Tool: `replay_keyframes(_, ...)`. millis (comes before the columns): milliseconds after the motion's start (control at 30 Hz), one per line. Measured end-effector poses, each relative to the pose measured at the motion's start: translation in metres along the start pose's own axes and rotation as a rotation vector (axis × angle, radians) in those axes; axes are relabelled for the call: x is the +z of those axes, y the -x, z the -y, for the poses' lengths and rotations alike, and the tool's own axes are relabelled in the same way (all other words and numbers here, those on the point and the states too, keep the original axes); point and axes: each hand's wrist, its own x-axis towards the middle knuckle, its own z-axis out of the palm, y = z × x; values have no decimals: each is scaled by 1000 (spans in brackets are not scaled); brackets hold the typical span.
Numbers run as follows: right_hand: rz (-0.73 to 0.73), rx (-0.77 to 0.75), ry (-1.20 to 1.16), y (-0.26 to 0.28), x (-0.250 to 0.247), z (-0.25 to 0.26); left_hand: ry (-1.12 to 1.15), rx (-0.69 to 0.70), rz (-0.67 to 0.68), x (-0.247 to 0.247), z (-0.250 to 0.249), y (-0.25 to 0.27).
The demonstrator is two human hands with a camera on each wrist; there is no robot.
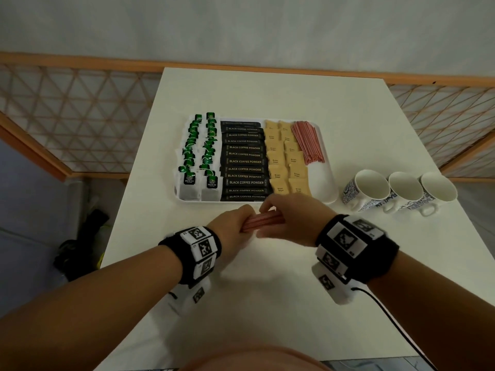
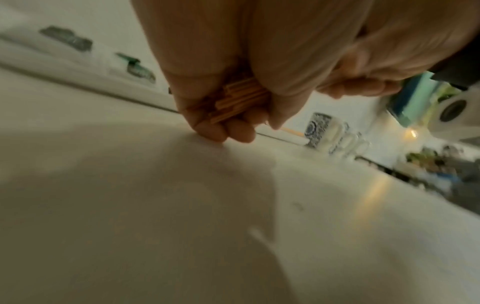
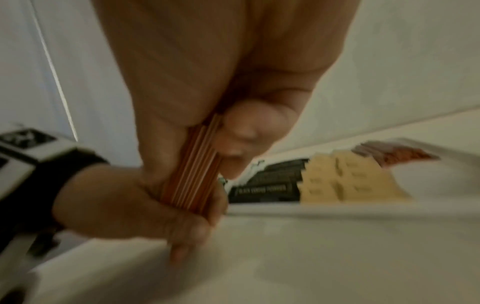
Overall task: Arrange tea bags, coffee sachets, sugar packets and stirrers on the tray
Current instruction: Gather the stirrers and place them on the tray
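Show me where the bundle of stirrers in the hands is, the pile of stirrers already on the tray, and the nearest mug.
held stirrer bundle (image 1: 261, 222): head view, middle of bundle between hands.
tray stirrer pile (image 1: 308, 143): head view, pile's centre.
nearest mug (image 1: 368, 190): head view, inner wall.

The tray (image 1: 329, 183) sits at frame centre on the tabletop (image 1: 361, 124). In it, left to right: tea bags (image 1: 199, 156), coffee sachets (image 1: 245, 162), sugar packets (image 1: 288, 159), stirrers (image 1: 308, 141). Three cups (image 1: 399, 190) stand right of the tray.

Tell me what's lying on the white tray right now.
On the tray: green tea bags, black coffee sachets, brown sugar packets, red stirrers. Overlapping packets hide the lower ones.
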Motion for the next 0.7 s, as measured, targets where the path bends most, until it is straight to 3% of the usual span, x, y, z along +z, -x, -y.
replay_keyframes(100,-135,-106,150,-4,-25,23,311,-34,-22,0,-12,2)
replay_keyframes(167,-141,-152,327,-10,-34,38,366,-46,-60,4,-23,-8)
replay_keyframes(233,-131,-210,475,-17,-31,47,285,-105,-63,8,-26,-19)
replay_keyframes(367,-81,-212,477,-26,-3,47,413,-129,-109,13,-16,-20)
replay_keyframes(400,-96,-200,459,-28,2,45,357,-198,-245,15,-26,-21)
replay_keyframes(433,-118,-190,427,-29,4,43,293,-320,-512,20,-37,-26)
replay_keyframes(500,-140,-213,397,-34,5,44,299,-399,-463,6,-60,-24)
replay_keyframes(533,-139,-230,398,-36,5,45,286,-358,-617,4,-73,-34)
replay_keyframes(633,-133,-234,361,-39,8,47,369,-575,-768,-9,-95,-44)
replay_keyframes(700,-136,-213,335,-37,10,48,319,-542,-721,7,-87,-51)
